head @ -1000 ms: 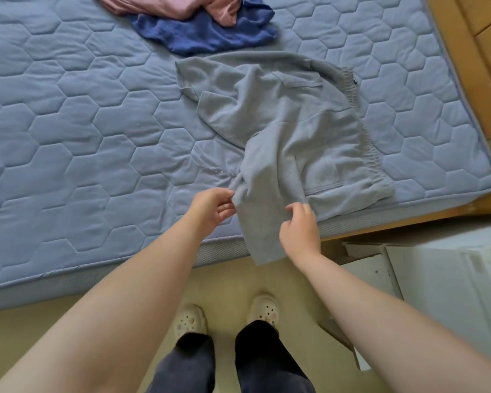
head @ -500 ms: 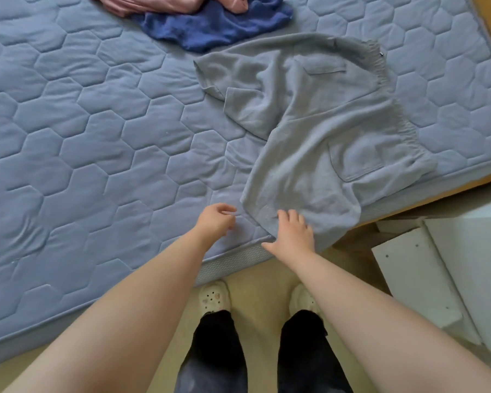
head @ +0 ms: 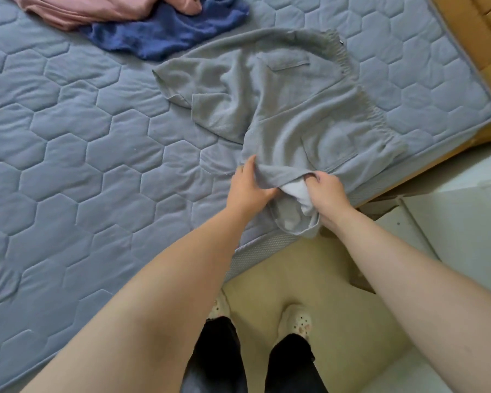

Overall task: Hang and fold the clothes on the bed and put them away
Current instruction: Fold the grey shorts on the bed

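Quilted mattress [head: 68, 137] with grey shorts [head: 295, 109] spread near its corner, waistband beyond the fingers. Left hand [head: 247, 188] pinches the near leg hem between thumb and curled fingers; right hand [head: 328, 194], fingers curled, grips the same hem, white lining [head: 295, 191] bunched between the two hands. Far beyond the fingers, pink garment [head: 82, 7] and blue garment [head: 167, 32] lie crumpled. Judged early: shorts unfolded, nothing hung or stored.

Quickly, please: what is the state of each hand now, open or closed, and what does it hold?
Left hand: closed, grips the near edge of the grey soft-fabric shorts.
Right hand: closed, grips the same edge of the shorts.
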`<state>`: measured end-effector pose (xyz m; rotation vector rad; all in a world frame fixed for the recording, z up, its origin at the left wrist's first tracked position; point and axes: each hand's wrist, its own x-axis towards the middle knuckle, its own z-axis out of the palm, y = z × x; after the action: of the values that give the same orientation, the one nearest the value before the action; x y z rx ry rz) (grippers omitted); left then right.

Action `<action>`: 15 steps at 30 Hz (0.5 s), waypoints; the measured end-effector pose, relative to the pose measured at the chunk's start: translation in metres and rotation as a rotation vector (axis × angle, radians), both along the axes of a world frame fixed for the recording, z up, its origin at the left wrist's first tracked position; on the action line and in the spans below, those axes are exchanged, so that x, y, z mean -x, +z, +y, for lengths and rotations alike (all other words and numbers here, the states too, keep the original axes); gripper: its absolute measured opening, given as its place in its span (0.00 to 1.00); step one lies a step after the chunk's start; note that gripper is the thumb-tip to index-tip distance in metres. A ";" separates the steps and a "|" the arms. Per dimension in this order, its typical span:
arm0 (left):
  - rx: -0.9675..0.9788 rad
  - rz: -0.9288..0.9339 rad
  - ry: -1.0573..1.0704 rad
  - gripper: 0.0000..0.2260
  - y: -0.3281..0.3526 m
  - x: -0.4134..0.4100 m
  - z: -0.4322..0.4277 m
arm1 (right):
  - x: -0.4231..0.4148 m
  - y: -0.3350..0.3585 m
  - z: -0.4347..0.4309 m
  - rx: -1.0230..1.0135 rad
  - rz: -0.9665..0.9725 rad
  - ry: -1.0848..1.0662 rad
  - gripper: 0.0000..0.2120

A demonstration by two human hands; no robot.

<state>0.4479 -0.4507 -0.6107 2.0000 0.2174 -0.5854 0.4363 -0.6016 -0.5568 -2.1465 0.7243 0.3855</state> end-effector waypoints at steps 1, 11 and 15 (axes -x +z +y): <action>-0.066 -0.040 -0.033 0.43 0.007 -0.006 -0.009 | -0.002 0.008 -0.001 -0.045 -0.001 -0.023 0.11; -0.590 -0.196 0.024 0.14 0.046 -0.027 0.017 | 0.018 0.057 -0.031 0.497 0.004 0.374 0.11; -0.586 -0.163 0.062 0.15 0.059 -0.024 0.041 | 0.050 0.046 -0.055 0.769 0.040 0.253 0.11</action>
<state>0.4719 -0.4093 -0.5521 2.5817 0.3827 -0.3359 0.3862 -0.6569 -0.5110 -2.9807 0.6913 0.3076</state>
